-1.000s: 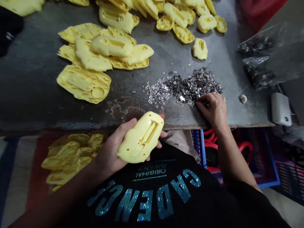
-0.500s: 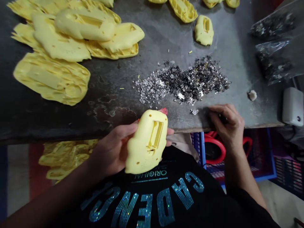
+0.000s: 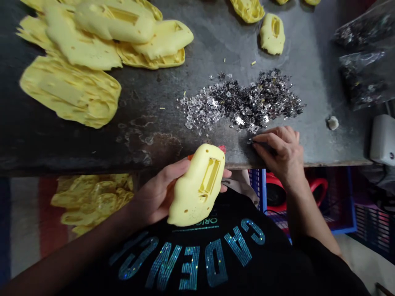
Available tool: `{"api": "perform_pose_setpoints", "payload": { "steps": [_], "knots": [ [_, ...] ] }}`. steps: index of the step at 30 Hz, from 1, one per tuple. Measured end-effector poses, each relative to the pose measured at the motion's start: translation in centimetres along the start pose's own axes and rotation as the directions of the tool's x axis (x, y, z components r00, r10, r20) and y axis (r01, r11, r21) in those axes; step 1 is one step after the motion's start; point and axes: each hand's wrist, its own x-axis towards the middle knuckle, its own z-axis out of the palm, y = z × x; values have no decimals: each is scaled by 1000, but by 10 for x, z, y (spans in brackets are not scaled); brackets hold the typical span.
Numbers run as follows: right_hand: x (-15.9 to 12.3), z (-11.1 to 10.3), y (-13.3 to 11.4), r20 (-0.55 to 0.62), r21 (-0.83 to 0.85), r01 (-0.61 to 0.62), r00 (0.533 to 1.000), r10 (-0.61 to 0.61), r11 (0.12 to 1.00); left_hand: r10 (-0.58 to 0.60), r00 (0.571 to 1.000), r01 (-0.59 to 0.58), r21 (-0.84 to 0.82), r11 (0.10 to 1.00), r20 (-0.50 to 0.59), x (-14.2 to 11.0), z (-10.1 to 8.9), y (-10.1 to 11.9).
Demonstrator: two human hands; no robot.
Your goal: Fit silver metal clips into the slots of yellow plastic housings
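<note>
My left hand is wrapped round a yellow plastic shell, holding it tilted above my lap. The shell's outer side faces up, with a long rectangular slot and several small holes. A bit of red shows at its far edge. At the table's near edge, my right hand has thumb and forefinger pinched at a small metal contact piece on the tabletop. Just beyond those fingertips lies a heap of small shiny metal pieces.
Yellow shells are piled at the left of the metal table; a smaller shell lies at the back. Clear bags of metal parts and a white device are at the right. Below stands a blue crate.
My right hand has moved left along the table edge to the small metal piece, fingertips now at it. The yellow shell in my left hand has shifted slightly right in view.
</note>
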Motion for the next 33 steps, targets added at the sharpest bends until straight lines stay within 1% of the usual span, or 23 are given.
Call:
{"api": "perform_pose_setpoints", "payload": {
  "steps": [3, 5, 7, 10, 11, 13, 18, 20, 22, 24, 26, 29, 31, 33],
  "knots": [
    [2, -7, -1, 37, 52, 24, 999, -26, 998, 8, 1000, -8, -9, 1000, 23, 0, 0, -1],
    [1, -10, 0, 77, 113, -14, 997, 5, 993, 28, 998, -27, -21, 999, 47, 1, 0, -2],
    [-3, -11, 4, 96, 171, -83, 993, 67, 982, 41, 996, -39, -36, 999, 73, 1, 0, -4],
    [-10, -11, 9, 32, 218, -167, 986, 164, 962, 68, 996, -64, -58, 996, 65, 1, 3, -6],
    [-12, -11, 10, -1, 215, -179, 983, 183, 960, 79, 996, -76, -65, 995, 49, 0, 3, -6],
    [-14, -10, 11, -39, 181, -174, 982, 184, 968, 93, 995, -91, -80, 993, 23, -1, 3, -8],
    [-10, -2, 13, 16, 45, -105, 994, 105, 993, 73, 997, -72, -101, 992, 11, 1, 2, -9],
    [-7, 0, 13, 16, 32, -91, 996, 90, 995, 76, 997, -74, -108, 991, 19, 3, 5, -9],
    [-6, -2, 9, -20, 66, -77, 997, 78, 995, 75, 997, -74, -112, 991, 10, 5, 11, -10],
    [-6, -8, -2, -69, 140, -36, 997, 46, 990, 62, 998, -62, -109, 992, -6, 6, 18, -9],
    [-5, -16, -17, -90, 223, 30, 996, -10, 974, 38, 999, -41, -107, 993, -26, 7, 24, -9],
    [-1, -25, -44, -54, 289, 126, 992, -115, 949, 14, 999, -18, -113, 993, -36, 6, 31, -9],
    [3, -26, -57, -33, 291, 187, 982, -186, 938, 42, 998, -45, -95, 994, -36, 4, 33, -11],
    [8, -25, -66, -20, 281, 240, 970, -244, 929, 73, 997, -74, -66, 995, -16, 3, 34, -13]
  ]
}}
